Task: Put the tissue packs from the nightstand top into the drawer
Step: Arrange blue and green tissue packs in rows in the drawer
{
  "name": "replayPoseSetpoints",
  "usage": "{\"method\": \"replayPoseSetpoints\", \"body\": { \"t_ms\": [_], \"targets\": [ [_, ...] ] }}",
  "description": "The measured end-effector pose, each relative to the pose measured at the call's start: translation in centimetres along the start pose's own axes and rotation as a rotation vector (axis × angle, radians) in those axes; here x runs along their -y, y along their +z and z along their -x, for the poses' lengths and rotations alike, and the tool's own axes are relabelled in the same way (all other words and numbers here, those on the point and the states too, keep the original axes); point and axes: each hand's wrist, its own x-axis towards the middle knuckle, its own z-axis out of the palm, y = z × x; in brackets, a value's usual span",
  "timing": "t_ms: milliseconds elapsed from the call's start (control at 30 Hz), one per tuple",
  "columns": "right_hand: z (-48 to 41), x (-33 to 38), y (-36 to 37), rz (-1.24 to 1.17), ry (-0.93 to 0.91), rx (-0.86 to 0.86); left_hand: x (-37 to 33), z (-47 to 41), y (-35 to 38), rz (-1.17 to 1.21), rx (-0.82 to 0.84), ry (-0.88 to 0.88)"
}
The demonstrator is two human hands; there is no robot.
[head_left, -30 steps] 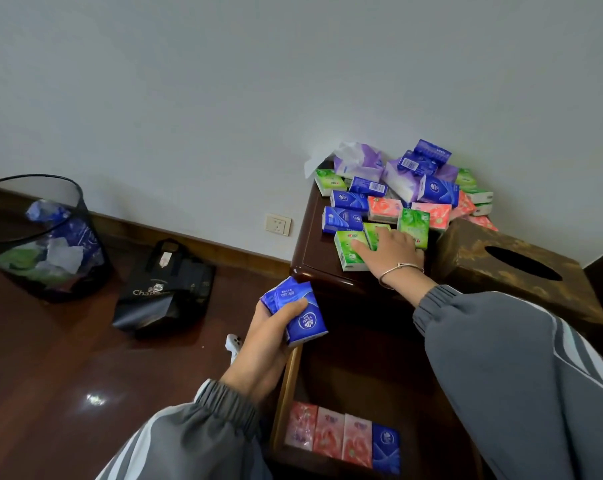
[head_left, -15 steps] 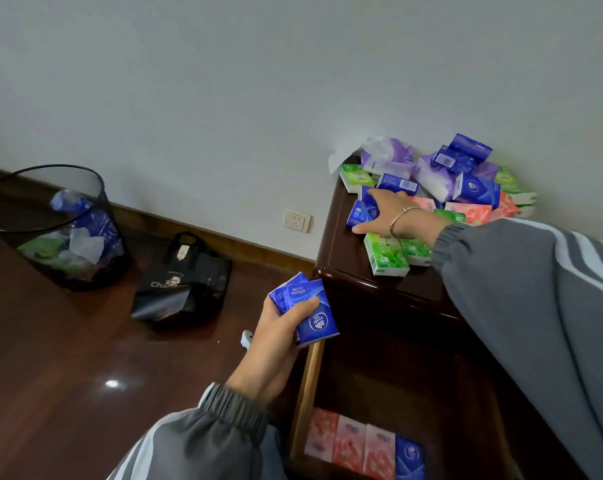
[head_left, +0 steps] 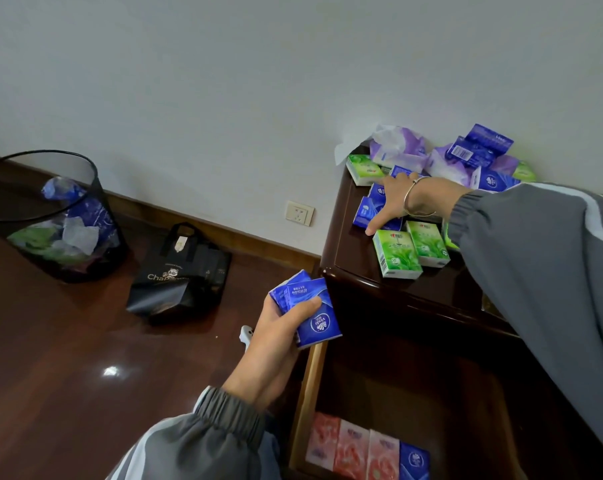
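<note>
Tissue packs (head_left: 395,252) in green, blue and purple are heaped on the nightstand top (head_left: 348,268) against the wall, and a row of pink and blue packs (head_left: 365,448) is stood at the near end of the open drawer (head_left: 308,393) below. A stack of blue packs (head_left: 313,313) is gripped in the left hand (head_left: 275,341), thumb across the front, just beside the nightstand's corner. The right hand (head_left: 391,202) is laid, fingers and thumb spread, over two loose blue packs (head_left: 364,211) on the top.

The nightstand (head_left: 346,247) bears tissue packs (head_left: 395,252) above the drawer (head_left: 307,393).
</note>
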Motion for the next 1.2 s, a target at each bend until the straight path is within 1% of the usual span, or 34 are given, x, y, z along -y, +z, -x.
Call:
{"method": "replayPoseSetpoints", "body": {
  "t_ms": [133,233,467,600,667,700,767,800,867,933,1000,1067,1200],
  "targets": [
    [0.3,0.1,0.4,-0.136,0.015,0.056,0.0,0.2,0.1,0.013,-0.01,-0.012],
    [0.5,0.0,0.9,-0.192,0.024,0.01,-0.1,0.4,0.1,0.02,-0.024,-0.004],
    [1.7,0.6,1.3,-0.37,-0.055,-0.345,-0.3,1.0,0.1,-0.016,-0.061,-0.001],
    [5.7,1.8,-0.8,-0.759,-0.102,-0.549,-0.4,2.1,0.4,-0.049,-0.056,0.005],
    [9.4,2.2,-1.0,-0.943,-0.145,-0.618,-0.1,2.9,0.5,-0.065,-0.037,0.0],
    [11.7,2.2,-0.5,-0.992,-0.176,-0.634,0.1,3.4,0.6,-0.079,-0.033,-0.007],
    [16.8,1.6,1.8,-1.043,-0.258,-0.598,1.2,4.2,0.8,-0.121,-0.027,-0.033],
    [19.3,1.0,3.6,-1.062,-0.287,-0.544,2.0,4.6,1.0,-0.14,-0.019,-0.052],
    [23.8,-0.8,7.7,-1.063,-0.268,-0.403,3.8,5.2,1.2,-0.164,-0.005,-0.097],
    [27.1,-2.4,12.0,-1.051,-0.173,-0.236,5.4,5.7,1.0,-0.179,-0.004,-0.16],
    [29.8,-4.7,16.8,-1.039,-0.022,-0.106,7.8,6.1,1.8,-0.239,0.009,-0.221],
    [30.4,-5.5,21.3,-1.006,0.108,-0.041,9.5,6.0,1.7,-0.295,-0.006,-0.254],
    [28.9,-6.2,28.9,-0.899,0.438,0.079,12.3,5.1,3.2,-0.388,-0.045,-0.323]
  ]
}}
